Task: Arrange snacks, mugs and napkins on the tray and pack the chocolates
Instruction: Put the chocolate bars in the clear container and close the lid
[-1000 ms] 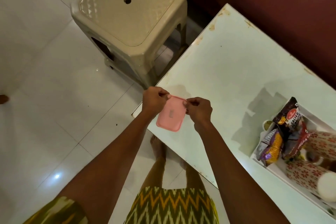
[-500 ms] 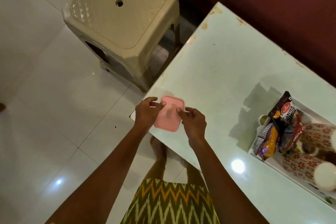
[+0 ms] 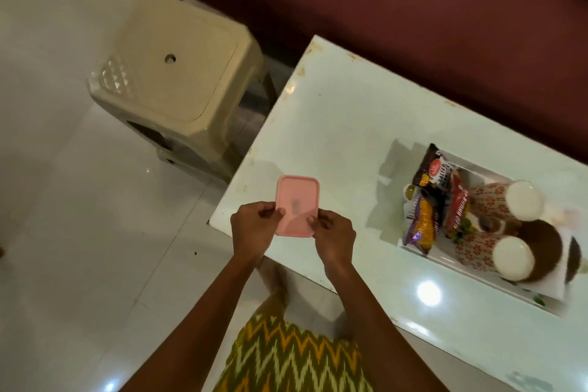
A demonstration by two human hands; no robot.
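Note:
A small pink lidded box [image 3: 297,200] lies flat near the left corner of the white table [image 3: 337,124]. My left hand [image 3: 253,231] pinches its near left corner and my right hand [image 3: 332,237] presses its near right corner with the thumb on the lid. At the right, a white tray [image 3: 445,259] carries snack packets [image 3: 429,197] and two floral mugs [image 3: 496,200] lying on their sides, plus a brown round item [image 3: 541,242]. What the box holds is hidden.
A beige plastic stool [image 3: 171,79] stands on the white tiled floor to the left of the table. A dark red wall runs behind the table. My feet and patterned clothing show below the table's near edge.
The pink box went from held tilted above the table edge to lying flat on the table. Both hands slid to its near corners. The camera view shifted, so the tray looks nearer the middle.

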